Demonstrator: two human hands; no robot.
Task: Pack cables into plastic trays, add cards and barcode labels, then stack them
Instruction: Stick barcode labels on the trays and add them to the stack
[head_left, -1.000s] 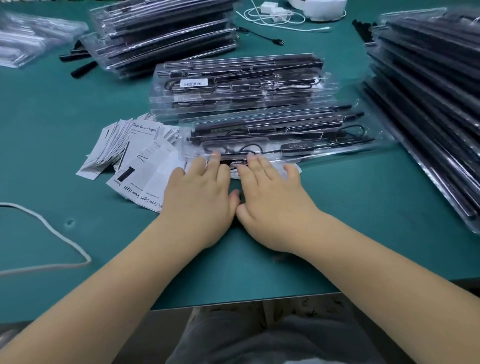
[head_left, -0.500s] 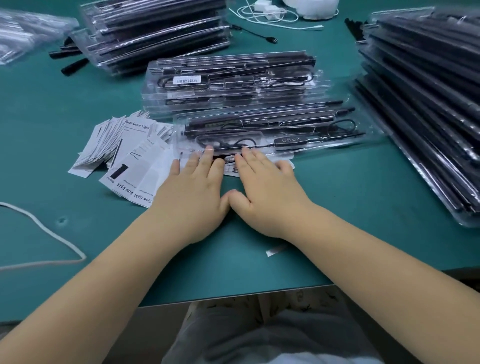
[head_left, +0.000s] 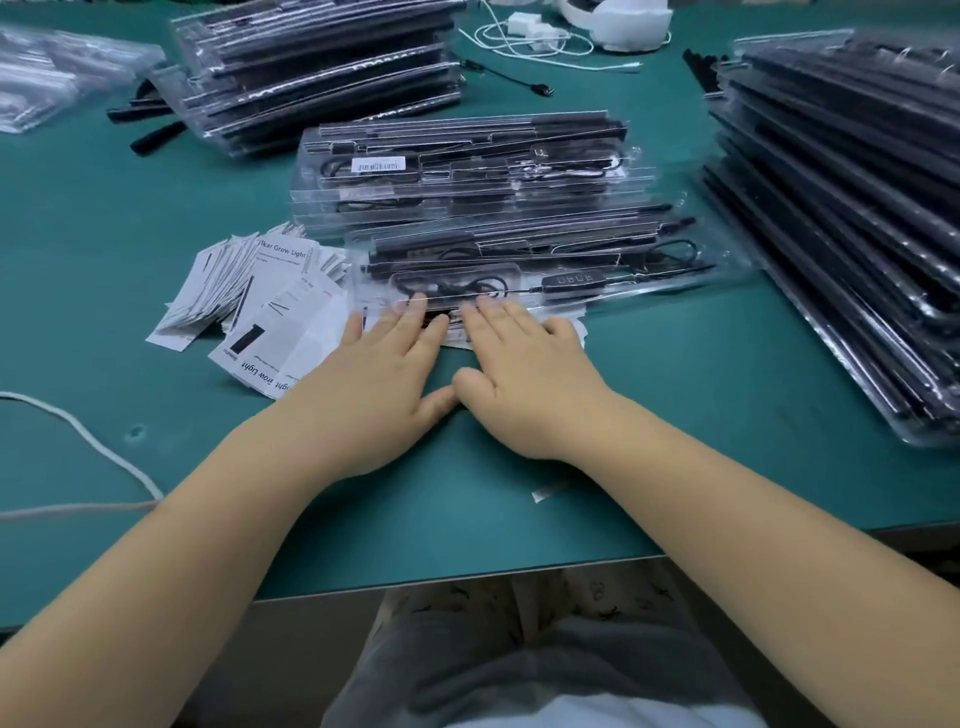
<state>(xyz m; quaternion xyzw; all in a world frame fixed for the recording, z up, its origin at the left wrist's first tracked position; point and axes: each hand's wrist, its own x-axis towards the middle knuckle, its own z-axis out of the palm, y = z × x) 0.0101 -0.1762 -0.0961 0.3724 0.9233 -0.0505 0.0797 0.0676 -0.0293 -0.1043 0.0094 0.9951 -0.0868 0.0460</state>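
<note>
A clear plastic tray (head_left: 597, 260) holding black cables lies across the green table in front of me, with a white card (head_left: 574, 332) under its near edge. My left hand (head_left: 384, 374) and my right hand (head_left: 524, 379) lie flat side by side, thumbs touching, straight fingertips pressing on the tray's near edge. Behind it sits a stack of packed trays (head_left: 467, 171), the top one bearing a white barcode label (head_left: 377, 166). A fanned pile of printed cards (head_left: 260, 306) lies just left of my left hand.
Tall stacks of trays stand at the right (head_left: 852, 208) and back left (head_left: 322, 67). Clear bags (head_left: 52, 78) lie far left. White cable and a white device (head_left: 613, 21) are at the back. A white cord (head_left: 93, 447) crosses the left. A paper strip (head_left: 550, 491) lies near the table's front edge.
Both hands slid slightly forward over the tray's near edge and stay flat on it; the camera view shifted a little, and the small paper strip came into view under my right forearm.
</note>
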